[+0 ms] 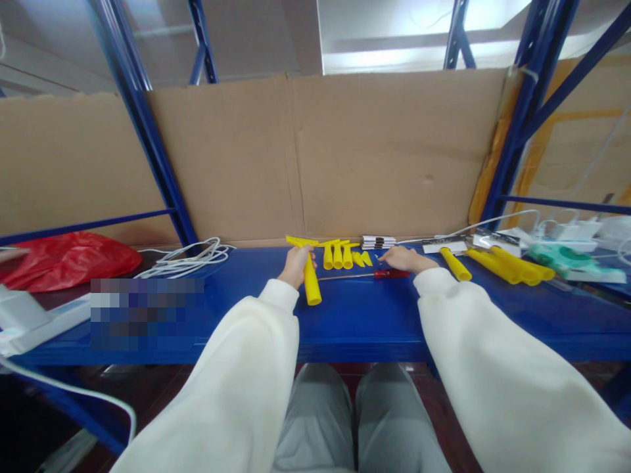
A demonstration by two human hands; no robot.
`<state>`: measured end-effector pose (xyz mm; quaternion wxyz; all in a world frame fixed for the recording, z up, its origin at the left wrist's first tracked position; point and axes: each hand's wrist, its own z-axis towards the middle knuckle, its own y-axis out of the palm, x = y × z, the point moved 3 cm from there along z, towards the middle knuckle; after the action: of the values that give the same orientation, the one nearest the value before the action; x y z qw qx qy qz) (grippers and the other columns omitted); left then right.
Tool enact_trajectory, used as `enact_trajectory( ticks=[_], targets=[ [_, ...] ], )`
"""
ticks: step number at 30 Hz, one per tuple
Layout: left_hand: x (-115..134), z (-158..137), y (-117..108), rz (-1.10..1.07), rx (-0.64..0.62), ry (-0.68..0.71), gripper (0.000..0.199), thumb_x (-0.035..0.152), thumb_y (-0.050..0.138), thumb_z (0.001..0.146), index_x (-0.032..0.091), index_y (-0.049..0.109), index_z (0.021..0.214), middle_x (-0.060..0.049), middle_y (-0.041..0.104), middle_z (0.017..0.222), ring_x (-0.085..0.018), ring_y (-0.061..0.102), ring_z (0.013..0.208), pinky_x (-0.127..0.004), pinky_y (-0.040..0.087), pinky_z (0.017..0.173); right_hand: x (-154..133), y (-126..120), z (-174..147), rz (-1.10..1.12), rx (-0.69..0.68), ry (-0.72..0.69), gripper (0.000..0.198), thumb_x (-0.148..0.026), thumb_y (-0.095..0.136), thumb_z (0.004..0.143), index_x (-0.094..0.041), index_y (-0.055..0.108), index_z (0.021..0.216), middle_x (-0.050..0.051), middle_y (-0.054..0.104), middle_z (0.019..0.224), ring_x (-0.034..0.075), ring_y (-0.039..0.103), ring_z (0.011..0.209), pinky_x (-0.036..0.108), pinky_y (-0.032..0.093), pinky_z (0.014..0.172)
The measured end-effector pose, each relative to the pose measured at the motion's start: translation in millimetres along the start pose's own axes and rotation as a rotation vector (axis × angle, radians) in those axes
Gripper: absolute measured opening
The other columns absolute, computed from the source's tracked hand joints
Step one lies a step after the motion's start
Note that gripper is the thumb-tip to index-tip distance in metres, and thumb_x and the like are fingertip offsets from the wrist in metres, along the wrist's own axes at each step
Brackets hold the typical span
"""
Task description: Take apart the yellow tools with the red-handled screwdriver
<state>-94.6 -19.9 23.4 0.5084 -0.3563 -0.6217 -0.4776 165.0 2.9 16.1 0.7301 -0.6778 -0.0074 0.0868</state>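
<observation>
Centre of frame: one yellow T-shaped piece point(312, 286), clamped in your left hand point(294, 265). Right of centre: your right hand point(403, 258), finger closure unclear, beside tiny parts point(377, 257) and one red-handled screwdriver point(391, 273); apparently small-part pickup, calling for a fine pinch.

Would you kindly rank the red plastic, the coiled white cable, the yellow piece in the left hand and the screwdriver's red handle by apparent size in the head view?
1. Red plastic
2. Coiled white cable
3. Held yellow piece
4. Screwdriver's red handle
</observation>
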Motion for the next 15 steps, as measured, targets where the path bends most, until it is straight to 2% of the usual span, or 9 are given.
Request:
enact_trajectory(
  ticks=[5, 15],
  targets=[
    [-0.2, 0.6, 0.5, -0.002, 0.001, -0.005, 0.014, 0.002, 0.054, 0.078, 0.016, 0.056, 0.079, 0.005, 0.046, 0.047, -0.010, 0.040, 0.035, -0.021, 0.032, 0.039, 1.7, 0.4, -0.1, 0.026, -0.056, 0.016, 0.041, -0.032, 0.044, 0.094, -0.030, 0.075, 0.122, 0.005, 0.061, 0.144, 0.035, 0.048, 0.138, 0.060, 0.027, 0.117],
    [-2.1, 1.8, -0.3, 0.011, -0.020, -0.003, 0.014, 0.003, 0.056, 0.076, 0.016, 0.057, 0.080, 0.005, 0.047, 0.047, -0.010, 0.040, 0.034, -0.022, 0.032, 0.039, 4.7, 11.4, 12.8, -0.012, -0.010, 0.043, 0.046, -0.028, 0.044, 0.092, -0.033, 0.071, 0.129, 0.009, 0.057, 0.147, 0.041, 0.045, 0.139, 0.066, 0.031, 0.113]
  ],
)
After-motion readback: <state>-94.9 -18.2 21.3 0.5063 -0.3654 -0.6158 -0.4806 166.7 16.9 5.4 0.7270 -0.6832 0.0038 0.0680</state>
